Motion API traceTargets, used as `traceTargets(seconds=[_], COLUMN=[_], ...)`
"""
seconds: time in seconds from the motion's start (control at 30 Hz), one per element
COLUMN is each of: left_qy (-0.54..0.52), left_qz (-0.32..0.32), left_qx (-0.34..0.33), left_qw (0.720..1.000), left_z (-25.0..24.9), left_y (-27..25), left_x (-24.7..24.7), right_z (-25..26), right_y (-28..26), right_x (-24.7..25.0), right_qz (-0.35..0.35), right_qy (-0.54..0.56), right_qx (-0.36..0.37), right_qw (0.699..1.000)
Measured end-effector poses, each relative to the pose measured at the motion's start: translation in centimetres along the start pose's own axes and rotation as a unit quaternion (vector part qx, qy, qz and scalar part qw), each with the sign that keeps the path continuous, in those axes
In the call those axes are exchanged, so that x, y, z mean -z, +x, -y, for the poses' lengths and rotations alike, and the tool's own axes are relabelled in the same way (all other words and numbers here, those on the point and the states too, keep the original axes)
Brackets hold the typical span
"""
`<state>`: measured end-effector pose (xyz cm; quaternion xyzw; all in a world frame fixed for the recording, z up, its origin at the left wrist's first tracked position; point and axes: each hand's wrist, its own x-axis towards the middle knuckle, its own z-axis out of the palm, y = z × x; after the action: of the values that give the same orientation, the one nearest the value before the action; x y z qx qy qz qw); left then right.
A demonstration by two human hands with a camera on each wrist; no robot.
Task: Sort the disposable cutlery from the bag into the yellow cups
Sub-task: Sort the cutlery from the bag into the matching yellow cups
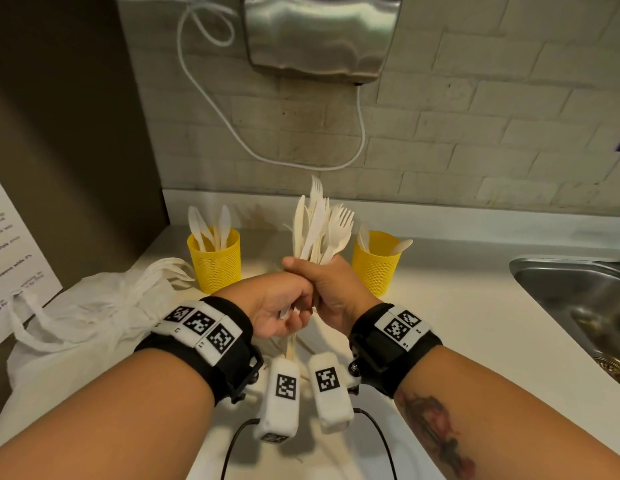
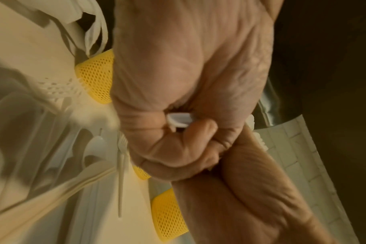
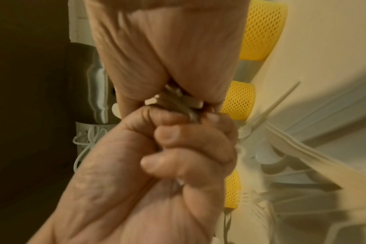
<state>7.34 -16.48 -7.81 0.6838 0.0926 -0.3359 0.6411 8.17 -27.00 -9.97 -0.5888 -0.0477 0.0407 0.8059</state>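
Both my hands hold one upright bundle of white forks and knives [image 1: 319,223] over the counter. My right hand [image 1: 331,289] is wrapped round its middle. My left hand [image 1: 284,308] grips the handle ends just below, which show inside its curled fingers [image 2: 179,120]. The left yellow mesh cup [image 1: 215,261] holds knives, and the right yellow cup [image 1: 376,265] holds spoons. A third yellow cup [image 3: 238,100] stands between them, hidden behind my hands in the head view. The white plastic bag [image 1: 93,306] lies crumpled to the left.
A steel sink [image 1: 578,299] is sunk into the counter at right. A hand dryer [image 1: 319,32] with a white cable hangs on the tiled wall. A printed sheet [image 1: 10,254] leans at far left. A loose fork [image 2: 120,173] and other cutlery lie on the counter below my hands.
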Motion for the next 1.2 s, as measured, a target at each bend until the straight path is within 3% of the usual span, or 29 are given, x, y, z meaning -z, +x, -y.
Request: traceTargets(seconds=[0.07,0.17,0.3,0.4,0.6,0.7,0.8,0.87,0.93,1.0,1.07,1.13,1.2], left_qy=[-0.034,-0.143,-0.288,-0.336,-0.270,-0.187,-0.122,-0.085,-0.102,-0.151,-0.188,-0.229,-0.249], left_qz=[0.010,0.076,0.080,0.075,0.098,0.103,0.058,-0.001,-0.047,-0.070,-0.069,-0.076,-0.096], left_qx=[-0.029,-0.077,-0.070,-0.070,-0.121,-0.165,-0.221,-0.233,-0.231,-0.225,-0.220,-0.219,-0.217], left_qw=[0.999,0.984,0.952,0.936,0.950,0.963,0.966,0.969,0.967,0.960,0.955,0.945,0.939], left_z=[0.1,0.6,1.2,1.1,0.9,1.1,1.1,0.8,0.9,1.1,1.3,1.5,1.7], left_y=[0.0,-0.2,1.2,1.7,0.9,0.2,-0.4,-0.3,0.0,0.5,0.9,1.1,1.2], left_x=[0.0,1.4,3.1,2.6,1.8,2.5,2.7,2.1,1.5,1.4,1.8,1.9,1.9], right_z=[0.3,1.1,1.8,1.0,-0.5,0.4,1.1,0.9,1.1,1.9,2.4,2.5,2.1], right_y=[0.3,0.8,1.1,0.6,-0.5,-0.3,-0.5,-0.9,-1.3,-1.7,-1.6,-1.5,-1.1], right_x=[-0.3,-0.3,-0.5,-0.9,-0.7,-0.2,-0.1,-0.6,-1.2,-1.4,-1.3,-1.0,-0.8], right_qz=[-0.043,-0.090,-0.089,-0.069,0.012,0.033,0.116,0.147,0.125,0.126,0.140,0.148,0.144], right_qy=[-0.018,-0.016,-0.016,-0.031,-0.043,-0.038,-0.096,-0.184,-0.296,-0.427,-0.545,-0.589,-0.595], right_qx=[0.008,0.034,0.079,0.062,0.065,0.065,0.057,0.049,0.032,0.013,-0.007,-0.040,-0.075], right_qw=[0.999,0.995,0.993,0.995,0.997,0.997,0.987,0.971,0.947,0.896,0.826,0.794,0.787])
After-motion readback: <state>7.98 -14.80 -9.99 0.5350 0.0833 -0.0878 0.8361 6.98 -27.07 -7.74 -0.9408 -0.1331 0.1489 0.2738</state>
